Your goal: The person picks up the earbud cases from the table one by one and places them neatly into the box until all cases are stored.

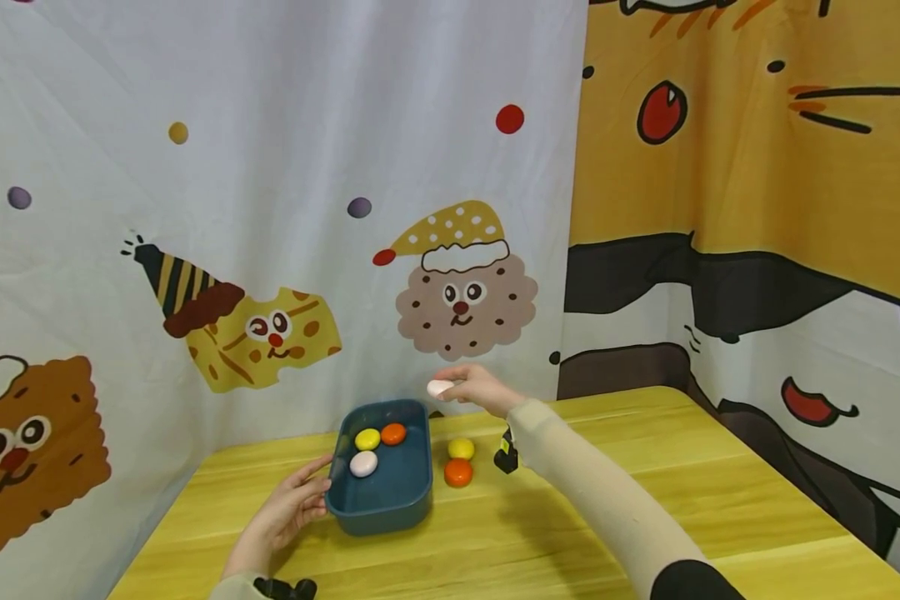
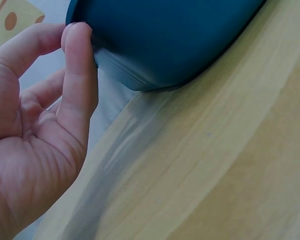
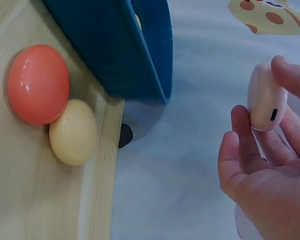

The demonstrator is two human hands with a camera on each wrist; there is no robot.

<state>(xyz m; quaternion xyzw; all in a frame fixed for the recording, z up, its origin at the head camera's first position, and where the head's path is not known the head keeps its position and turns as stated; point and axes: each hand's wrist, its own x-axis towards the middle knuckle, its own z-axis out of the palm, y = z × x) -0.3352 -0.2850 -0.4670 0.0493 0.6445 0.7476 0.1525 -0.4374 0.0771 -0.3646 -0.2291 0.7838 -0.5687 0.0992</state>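
My right hand holds a smooth white, rounded pebble-shaped piece between thumb and fingers, raised beyond the far right corner of a blue plastic bin. A small dark slot shows on the piece in the right wrist view. With thumb and fingertips, my left hand holds the bin's left rim. Inside the bin lie a yellow piece, an orange piece and a white piece. Just right of the bin, another yellow piece and a second orange piece sit side by side.
The bin stands on a wood-grain table near its far edge. Behind the table hangs a white curtain with cartoon food prints. An orange cartoon curtain hangs at the right.
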